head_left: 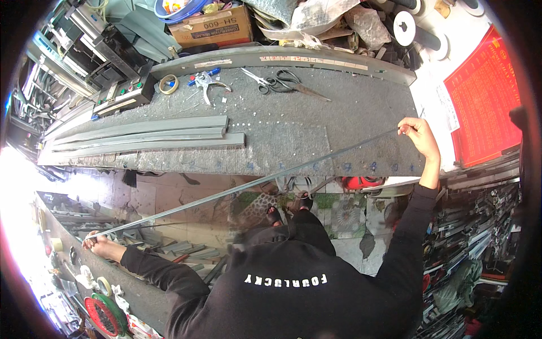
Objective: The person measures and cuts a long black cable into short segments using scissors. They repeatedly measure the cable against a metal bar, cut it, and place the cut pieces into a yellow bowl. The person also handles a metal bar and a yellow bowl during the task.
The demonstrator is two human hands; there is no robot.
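Note:
A long, thin grey strip, seemingly of several strands side by side, runs taut and slanting between my two hands. My left hand is closed around its lower end, low at the left over a side bench. Up at the right, my right hand pinches the other end above the right edge of the grey workbench. The strip crosses the bench's front edge near its middle. Beneath its upper half, several grey profile lengths lie on the bench to the left, apart from it.
At the back of the bench lie a roll of tape, pliers, small scissors and large shears. A machine stands at the left. Offcuts are piled below. Spools hang at the upper right.

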